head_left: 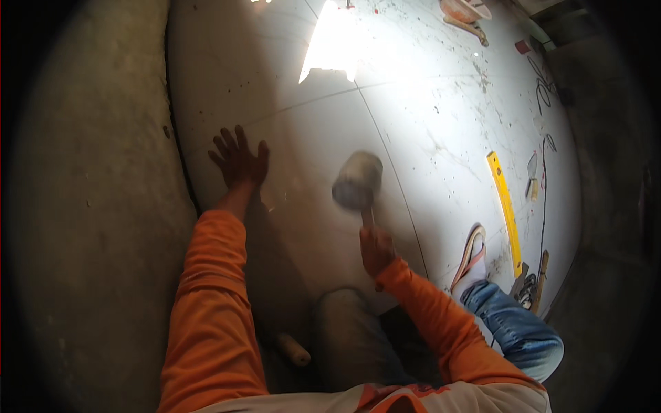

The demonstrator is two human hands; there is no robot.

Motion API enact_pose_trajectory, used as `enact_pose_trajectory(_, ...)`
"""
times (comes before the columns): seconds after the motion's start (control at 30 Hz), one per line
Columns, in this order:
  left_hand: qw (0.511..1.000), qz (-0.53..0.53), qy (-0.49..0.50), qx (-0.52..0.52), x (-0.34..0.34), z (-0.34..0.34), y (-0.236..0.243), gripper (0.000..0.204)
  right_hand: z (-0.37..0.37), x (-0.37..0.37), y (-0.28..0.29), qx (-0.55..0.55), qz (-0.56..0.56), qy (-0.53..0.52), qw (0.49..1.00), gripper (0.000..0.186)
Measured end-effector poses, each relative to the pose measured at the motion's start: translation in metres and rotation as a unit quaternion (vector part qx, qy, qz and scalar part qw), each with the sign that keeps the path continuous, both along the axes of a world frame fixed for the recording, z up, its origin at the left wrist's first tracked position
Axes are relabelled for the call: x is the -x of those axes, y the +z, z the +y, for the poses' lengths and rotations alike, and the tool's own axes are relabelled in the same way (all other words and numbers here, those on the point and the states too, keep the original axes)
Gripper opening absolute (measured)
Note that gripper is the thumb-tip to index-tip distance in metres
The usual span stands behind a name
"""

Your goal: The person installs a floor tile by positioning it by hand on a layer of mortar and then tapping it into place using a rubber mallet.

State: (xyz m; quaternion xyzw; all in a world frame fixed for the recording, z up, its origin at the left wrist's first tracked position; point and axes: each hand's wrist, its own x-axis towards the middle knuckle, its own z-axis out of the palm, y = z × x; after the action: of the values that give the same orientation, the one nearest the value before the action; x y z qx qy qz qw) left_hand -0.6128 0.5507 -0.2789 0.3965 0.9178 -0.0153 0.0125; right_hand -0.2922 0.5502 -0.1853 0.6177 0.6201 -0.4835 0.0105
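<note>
My left hand (241, 158) lies palm down with spread fingers on a large white, veined tile floor (289, 96), near the dark gap along the left concrete edge. My right hand (376, 250) grips the short handle of a mallet (357, 180) with a big, dull cylindrical head, raised slightly blurred over the tile right of my left hand; whether it touches the tile I cannot tell. A wooden cylinder (295, 350) lies low between my left forearm and my knee.
Rough concrete (96, 158) borders the left. A yellow spirit level (505, 212), a trowel (531, 175), cables (542, 89) and other tools lie at right. An orange bowl (463, 8) is at the back. My sandalled foot (469, 268) rests beside the level. Bright light falls on the upper tiles.
</note>
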Motion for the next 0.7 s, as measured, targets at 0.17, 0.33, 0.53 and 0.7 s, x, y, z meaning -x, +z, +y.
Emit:
enact_pose_trajectory(0.17,0.999,-0.029,-0.012,0.028,-0.014,0.029,0.012,0.074,0.009,-0.050,-0.041,-0.025,-0.079,0.214,0.973,0.061)
enact_pose_trajectory(0.33,1.000,-0.014,-0.016,0.001,-0.008,0.023,0.007,0.073,0.018,-0.045,-0.024,0.058,-0.107,0.010,0.993,0.062)
enact_pose_trajectory(0.53,0.982,-0.031,-0.184,-0.030,0.075,-0.049,-0.011,0.073,0.027,0.001,0.048,0.039,0.075,-0.091,0.992,0.044)
enact_pose_trajectory(0.7,0.990,-0.007,0.062,-0.124,0.048,-0.017,-0.023,0.078,0.008,-0.002,0.007,-0.291,0.187,0.058,0.937,0.033)
